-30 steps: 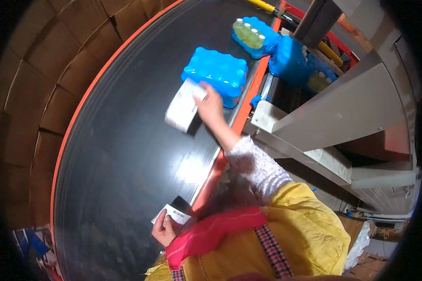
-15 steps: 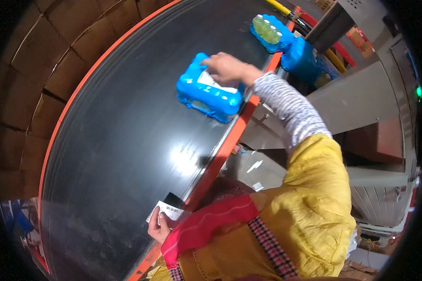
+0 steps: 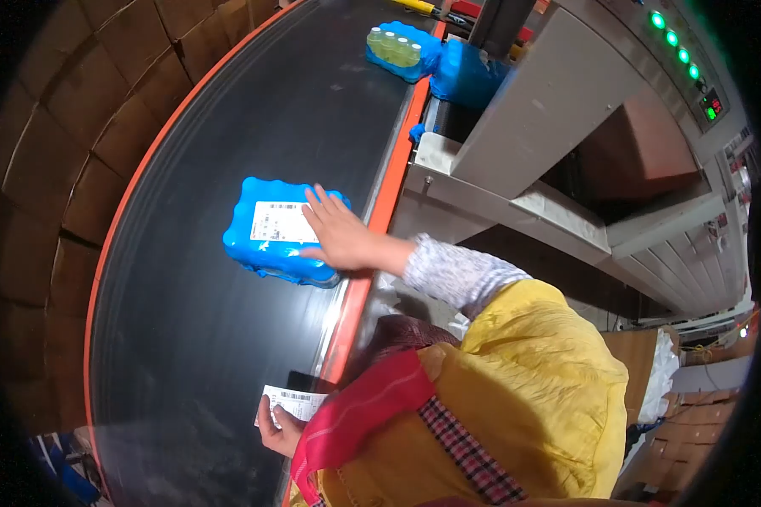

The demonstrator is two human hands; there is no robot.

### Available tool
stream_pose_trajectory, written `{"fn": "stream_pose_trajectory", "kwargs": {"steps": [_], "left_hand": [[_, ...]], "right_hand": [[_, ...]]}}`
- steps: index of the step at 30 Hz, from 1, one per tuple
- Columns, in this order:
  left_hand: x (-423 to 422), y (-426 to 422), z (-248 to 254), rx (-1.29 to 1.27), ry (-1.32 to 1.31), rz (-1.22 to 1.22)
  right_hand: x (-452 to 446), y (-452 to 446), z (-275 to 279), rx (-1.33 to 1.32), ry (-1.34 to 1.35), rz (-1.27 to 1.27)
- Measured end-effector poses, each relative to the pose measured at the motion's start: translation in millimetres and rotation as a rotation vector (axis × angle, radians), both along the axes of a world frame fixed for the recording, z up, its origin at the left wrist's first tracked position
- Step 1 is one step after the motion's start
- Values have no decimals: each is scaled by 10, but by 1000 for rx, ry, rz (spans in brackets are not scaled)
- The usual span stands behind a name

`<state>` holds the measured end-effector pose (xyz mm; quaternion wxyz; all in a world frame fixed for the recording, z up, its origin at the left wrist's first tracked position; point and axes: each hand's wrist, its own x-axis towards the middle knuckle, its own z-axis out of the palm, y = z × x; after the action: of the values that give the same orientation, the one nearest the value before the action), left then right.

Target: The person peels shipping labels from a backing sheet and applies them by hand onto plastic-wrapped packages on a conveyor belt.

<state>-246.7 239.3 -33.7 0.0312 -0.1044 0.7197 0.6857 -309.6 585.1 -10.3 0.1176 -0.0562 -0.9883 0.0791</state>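
Head view: the right arm is stretched across the orange rail [image 3: 359, 308], with the forearm covered by a mottled grey-and-white sleeve [image 3: 461, 275] below yellow cloth. The right hand [image 3: 342, 239] is laid palm down on the near blue-wrapped pack [image 3: 243, 221]; its fingers are opened and extended, the thumb is held apart, and the edge of a white label [image 3: 279, 221] is touched. By the left hand [image 3: 281, 431], partly hidden at the wrist by red cloth [image 3: 368, 401], a second label [image 3: 303, 403] is gripped between thumb and curled fingers, low over the black belt [image 3: 177, 321].

The near pack is set on the belt, close beside the rail. Its contents are concealed by blue film, under which rounded bumps are outlined. Farther up the belt, pale yellow-green bottles [image 3: 393, 49] with white caps are seen in a row through the open side of another blue-wrapped pack [image 3: 427, 57]. Beyond the rail, a third blue bundle [image 3: 468, 78] is partly hidden by a grey machine [image 3: 558, 93].

On both labels a barcode is printed along the upper edge; the smaller text cannot be read. Four green lights [image 3: 683, 56] are lit on the machine's panel, above a small display [image 3: 712, 105] whose digits cannot be made out with certainty.
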Motion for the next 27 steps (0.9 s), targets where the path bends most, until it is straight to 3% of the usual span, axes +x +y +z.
{"fn": "stream_pose_trajectory", "kwargs": {"steps": [3, 6, 7, 10, 13, 16, 18, 21, 25, 27], "left_hand": [[-27, -74, -126, -156, 25, -44], [0, -415, -851, -26, -47, -56], [64, -512, -855, 11, -156, -54], [125, -602, -1123, -12, -91, -17], [198, -437, -1045, -199, -95, -44], [278, -167, -949, -291, -124, -42], [299, 74, -941, -347, -159, -44], [253, 479, -838, -421, -219, -32], [157, 950, -733, -477, -312, -23], [105, 1106, -688, -490, -337, -16]], "right_hand": [[442, -107, 116, -108, 11, 2], [388, -44, -63, -126, 320, -179], [301, 44, -127, -233, 388, -280], [-190, 930, -403, -476, 676, -457], [-629, 1915, -450, -351, 799, -554], [-997, 3105, -326, -279, 725, -755], [-1161, 4068, -394, 27, 588, -927], [-1172, 5383, -249, 123, 347, -1030], [-1271, 6904, -174, -186, 181, -1047], [-1533, 7072, -282, -280, 80, -1060]]}}
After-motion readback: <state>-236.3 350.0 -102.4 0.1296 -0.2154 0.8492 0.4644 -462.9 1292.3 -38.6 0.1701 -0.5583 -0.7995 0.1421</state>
